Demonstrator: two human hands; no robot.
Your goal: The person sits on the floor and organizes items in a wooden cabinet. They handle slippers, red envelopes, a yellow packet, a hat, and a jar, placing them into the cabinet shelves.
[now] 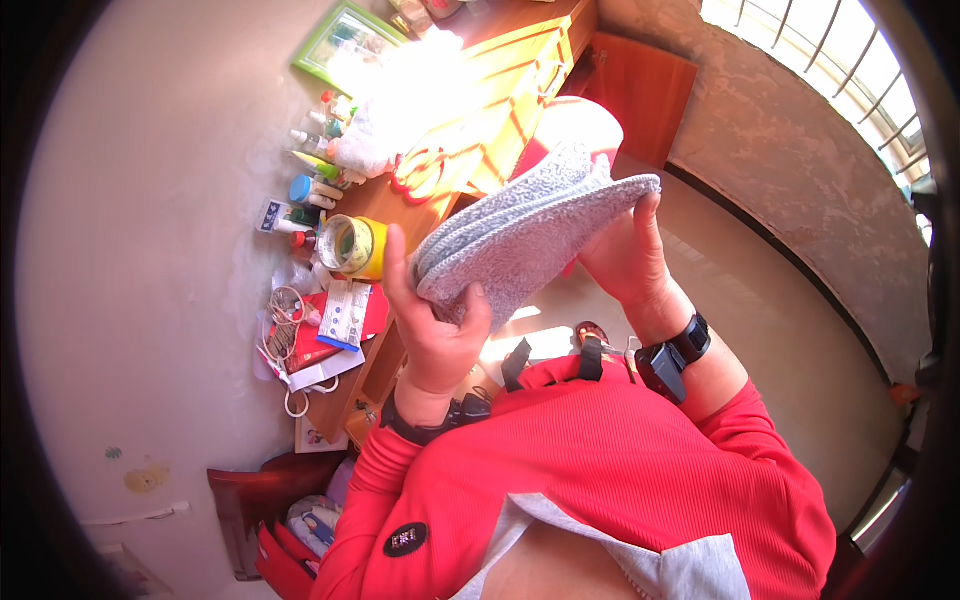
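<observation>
A folded grey terry cloth [517, 247] is held up in the air between both of my hands, its layers lying close together with stitched edges. My left hand [439, 322] grips its lower left end, with the thumb on the near face and the index finger pointing up beside it. At the far upper right corner, my right hand [630, 251] pinches the cloth with the thumb at the edge; its other fingers are partly hidden behind the fabric. Beyond the cloth is a pink, round-topped object [581, 124], washed out by sunlight.
Along the wall runs a wooden desk [420, 217] bearing rolls of tape [352, 247], small bottles [307, 139], red scissors [420, 176], a green picture frame [349, 45], and packets with cables [345, 311]. A wooden door panel [645, 97] stands out near the barred window [832, 52].
</observation>
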